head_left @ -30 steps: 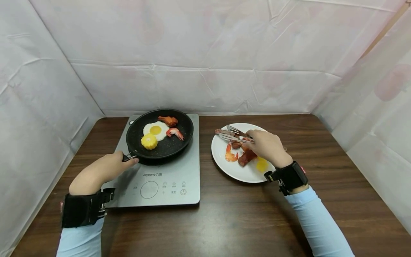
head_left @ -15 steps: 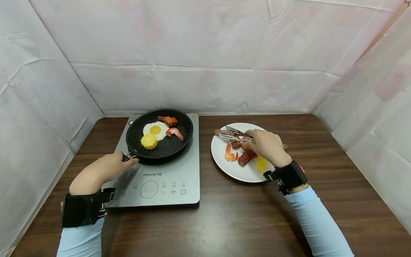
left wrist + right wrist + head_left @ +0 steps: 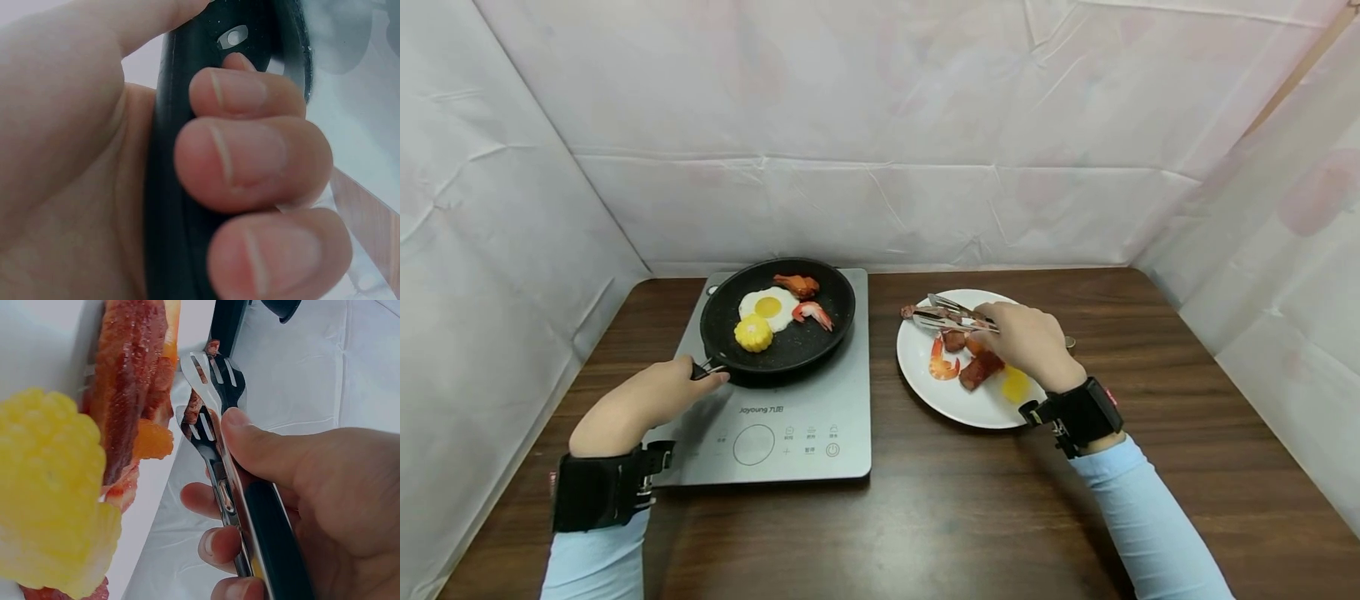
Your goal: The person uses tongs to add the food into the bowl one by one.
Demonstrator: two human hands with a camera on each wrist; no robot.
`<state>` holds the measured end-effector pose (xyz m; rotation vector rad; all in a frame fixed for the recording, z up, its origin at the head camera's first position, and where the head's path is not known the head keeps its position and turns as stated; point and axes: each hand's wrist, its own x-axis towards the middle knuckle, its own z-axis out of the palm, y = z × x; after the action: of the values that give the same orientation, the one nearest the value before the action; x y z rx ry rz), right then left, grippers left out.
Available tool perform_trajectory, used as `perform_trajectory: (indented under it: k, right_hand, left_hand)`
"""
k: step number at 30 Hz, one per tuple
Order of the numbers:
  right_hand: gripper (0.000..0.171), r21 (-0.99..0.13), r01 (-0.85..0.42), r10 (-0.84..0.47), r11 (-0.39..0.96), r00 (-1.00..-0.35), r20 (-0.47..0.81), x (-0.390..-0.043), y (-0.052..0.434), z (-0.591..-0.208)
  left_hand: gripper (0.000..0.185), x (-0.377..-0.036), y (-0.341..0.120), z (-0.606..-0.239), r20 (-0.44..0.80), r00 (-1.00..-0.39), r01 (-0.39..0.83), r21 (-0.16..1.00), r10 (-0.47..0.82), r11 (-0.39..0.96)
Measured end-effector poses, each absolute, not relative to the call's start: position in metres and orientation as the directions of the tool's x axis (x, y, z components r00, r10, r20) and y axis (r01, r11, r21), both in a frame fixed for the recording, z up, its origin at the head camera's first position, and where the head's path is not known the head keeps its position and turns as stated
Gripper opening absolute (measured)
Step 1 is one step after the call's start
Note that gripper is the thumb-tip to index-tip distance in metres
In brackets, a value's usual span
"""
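Head view first: black pan (image 3: 778, 315) sits on a grey cooktop (image 3: 790, 400), and it's got a fried egg (image 3: 766, 307), a corn chunk (image 3: 752, 333), a shrimp (image 3: 812, 313) and a brown drumstick (image 3: 797, 285) inside. Egg is in the middle, corn just in front of it, shrimp to the egg's right, drumstick at the far rim. The left hand (image 3: 643, 398) is wrapped around the pan handle (image 3: 178, 187); the left wrist view shows the fingers (image 3: 250, 156) curled tight over the black grip, thumb on the other side.

White plate (image 3: 925, 383) is right of the cooktop, near it but not touching. On it: another shrimp (image 3: 941, 363), a reddish sausage piece (image 3: 979, 369), a yellow corn piece (image 3: 1015, 385) and a couple of small brownish bits partly hidden behind the hand. The right hand (image 3: 1030, 343) is clamped on metal tongs (image 3: 943, 315), and the tong tips pinch a small reddish-brown piece (image 3: 912, 311) over the plate's far left edge. Right wrist view shows the slotted tips closed on that piece, with the sausage and corn close by on the plate.

Everything's on a dark wood surface (image 3: 970, 517). Creased pale plastic sheeting (image 3: 880, 125) covers the walls on three sides. Both wrists have black straps, light blue sleeves.
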<state>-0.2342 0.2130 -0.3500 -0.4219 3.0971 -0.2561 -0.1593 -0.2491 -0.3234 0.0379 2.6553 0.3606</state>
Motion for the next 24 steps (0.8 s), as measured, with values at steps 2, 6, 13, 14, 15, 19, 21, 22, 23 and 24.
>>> perform_trajectory:
  k: [2, 6, 13, 14, 15, 19, 21, 22, 23, 24]
  right_hand:
    - [0.048, -0.165, -0.269, -0.268, 0.949, -0.963, 0.028, -0.2333, 0.2130, -0.3484]
    - [0.045, -0.176, -0.272, -0.267, 0.946, -0.962, 0.054, -0.2319, 0.2135, -0.3461]
    - [0.043, -0.186, -0.285, -0.275, 0.940, -0.958, 0.079, -0.2316, 0.2147, -0.3462]
    - [0.043, -0.188, -0.284, -0.274, 0.940, -0.958, 0.079, -0.2318, 0.2145, -0.3460]
    - [0.043, -0.189, -0.283, -0.273, 0.940, -0.959, 0.080, -0.2320, 0.2142, -0.3457]
    - [0.045, -0.202, -0.272, -0.262, 0.941, -0.962, 0.076, -0.2321, 0.2132, -0.3437]
    - [0.046, -0.215, -0.265, -0.254, 0.940, -0.964, 0.079, -0.2316, 0.2130, -0.3423]
    - [0.046, -0.223, -0.263, -0.250, 0.939, -0.965, 0.083, -0.2311, 0.2130, -0.3417]
    - [0.046, -0.233, -0.260, -0.247, 0.937, -0.965, 0.087, -0.2308, 0.2132, -0.3412]
    - [0.046, -0.242, -0.259, -0.243, 0.935, -0.966, 0.093, -0.2302, 0.2134, -0.3405]
  left_hand:
    - [0.081, -0.1596, -0.2486, -0.3240, -0.433, -0.898, -0.032, 0.254, 0.084, 0.967]
    - [0.081, -0.1596, -0.2487, -0.3237, -0.432, -0.897, -0.026, 0.255, 0.089, 0.967]
    - [0.081, -0.1596, -0.2495, -0.3244, -0.436, -0.895, -0.021, 0.260, 0.097, 0.965]
    - [0.081, -0.1596, -0.2496, -0.3244, -0.436, -0.894, -0.022, 0.260, 0.097, 0.965]
    - [0.081, -0.1596, -0.2496, -0.3243, -0.437, -0.894, -0.022, 0.260, 0.098, 0.965]
    - [0.082, -0.1595, -0.2496, -0.3237, -0.437, -0.894, -0.026, 0.264, 0.095, 0.964]
    - [0.082, -0.1594, -0.2495, -0.3238, -0.438, -0.894, -0.029, 0.266, 0.094, 0.963]
    - [0.082, -0.1592, -0.2493, -0.3237, -0.438, -0.894, -0.031, 0.268, 0.093, 0.963]
    - [0.083, -0.1591, -0.2493, -0.3239, -0.440, -0.893, -0.032, 0.268, 0.093, 0.963]
    - [0.083, -0.1590, -0.2491, -0.3240, -0.441, -0.893, -0.032, 0.268, 0.093, 0.963]
